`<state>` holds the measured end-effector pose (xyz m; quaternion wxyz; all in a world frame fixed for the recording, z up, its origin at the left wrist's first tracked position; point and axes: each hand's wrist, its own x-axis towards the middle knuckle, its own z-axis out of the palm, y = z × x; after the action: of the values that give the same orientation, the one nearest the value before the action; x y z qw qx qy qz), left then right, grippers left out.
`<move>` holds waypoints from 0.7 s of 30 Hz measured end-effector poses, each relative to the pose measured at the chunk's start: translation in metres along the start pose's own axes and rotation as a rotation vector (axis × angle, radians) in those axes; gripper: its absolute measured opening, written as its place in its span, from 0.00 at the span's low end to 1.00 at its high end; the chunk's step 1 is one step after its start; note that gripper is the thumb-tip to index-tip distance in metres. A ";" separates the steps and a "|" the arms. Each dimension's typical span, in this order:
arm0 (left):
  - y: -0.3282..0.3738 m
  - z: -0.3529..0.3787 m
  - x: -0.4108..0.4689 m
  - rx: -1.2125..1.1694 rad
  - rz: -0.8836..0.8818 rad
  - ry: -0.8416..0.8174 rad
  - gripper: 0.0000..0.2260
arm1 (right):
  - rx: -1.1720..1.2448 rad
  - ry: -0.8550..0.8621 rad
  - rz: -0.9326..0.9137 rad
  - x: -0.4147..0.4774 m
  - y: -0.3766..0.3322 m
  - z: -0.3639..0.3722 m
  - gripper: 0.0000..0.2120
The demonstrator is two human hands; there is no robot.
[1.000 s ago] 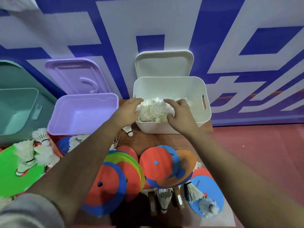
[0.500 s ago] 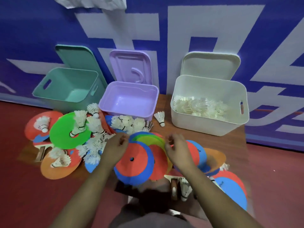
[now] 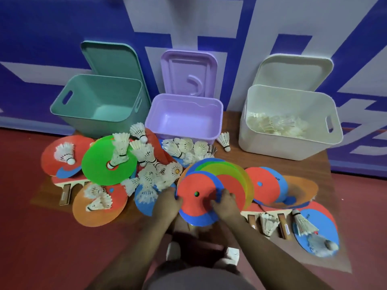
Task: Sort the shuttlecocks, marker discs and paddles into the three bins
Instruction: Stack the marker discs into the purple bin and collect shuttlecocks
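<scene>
Three open bins stand along the wall: a green bin point(image 3: 98, 101), a purple bin point(image 3: 184, 116) and a white bin point(image 3: 291, 122) that holds several shuttlecocks. A stack of marker discs with a red disc point(image 3: 196, 195) on top lies in the middle. My left hand point(image 3: 167, 204) grips the stack's left edge and my right hand point(image 3: 226, 204) grips its lower right edge. Loose shuttlecocks point(image 3: 150, 164) lie in a heap left of the stack, some on a green disc point(image 3: 109, 162). Paddle handles point(image 3: 282, 225) stick out under discs at the right and a paddle point(image 3: 65, 189) at the left.
The bins' lids lean against the blue and white wall point(image 3: 230, 28). More discs lie at the right point(image 3: 270, 185) and an orange disc point(image 3: 98, 206) at the left. Everything sits on a brown mat point(image 3: 230, 118) over a red floor point(image 3: 41, 248).
My hands have left the white bin, come back toward me and taken hold of the middle disc stack. The view has pulled back and swung left.
</scene>
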<state>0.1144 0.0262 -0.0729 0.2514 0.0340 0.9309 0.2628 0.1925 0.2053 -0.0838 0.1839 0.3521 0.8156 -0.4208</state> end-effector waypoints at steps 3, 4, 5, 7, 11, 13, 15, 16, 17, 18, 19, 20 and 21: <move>-0.010 -0.001 0.012 0.036 0.091 -0.035 0.09 | 0.063 0.082 0.109 0.006 -0.003 0.016 0.23; -0.011 -0.001 0.014 0.065 0.115 -0.041 0.07 | 0.086 0.113 0.137 0.006 -0.004 0.020 0.23; -0.013 -0.001 0.016 0.086 0.150 -0.038 0.04 | 0.097 0.142 0.152 0.006 -0.005 0.023 0.23; -0.015 0.001 0.019 0.088 0.208 -0.032 0.04 | 0.099 0.177 0.156 0.008 -0.008 0.030 0.23; -0.016 -0.008 0.018 0.108 0.319 0.019 0.03 | 0.123 0.256 0.142 0.007 -0.008 0.039 0.23; -0.015 -0.016 0.015 0.098 0.381 0.052 0.05 | 0.127 0.278 0.130 0.003 -0.008 0.039 0.22; -0.014 -0.025 0.012 0.055 0.428 0.068 0.04 | 0.187 0.286 0.094 -0.001 -0.007 0.038 0.22; -0.014 -0.029 0.012 0.034 0.440 0.078 0.03 | 0.233 0.295 0.081 -0.003 -0.006 0.039 0.23; -0.014 -0.033 0.014 0.008 0.441 0.082 0.03 | 0.271 0.310 0.076 -0.006 -0.005 0.039 0.25; -0.014 -0.036 0.017 -0.036 0.425 0.080 0.03 | 0.307 0.303 0.093 -0.007 -0.005 0.039 0.25; -0.015 -0.038 0.020 -0.091 0.395 0.064 0.03 | 0.359 0.278 0.114 -0.009 -0.006 0.038 0.25; -0.017 -0.038 0.023 -0.142 0.363 0.040 0.04 | 0.453 0.245 0.138 -0.010 -0.009 0.037 0.24; -0.018 -0.039 0.026 -0.183 0.335 0.018 0.05 | 0.578 0.216 0.152 -0.010 -0.011 0.037 0.23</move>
<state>0.0743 -0.0023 -0.0646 0.1978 0.1629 0.8867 0.3849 0.1914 0.1671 -0.0931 0.0195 0.4925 0.6483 -0.5804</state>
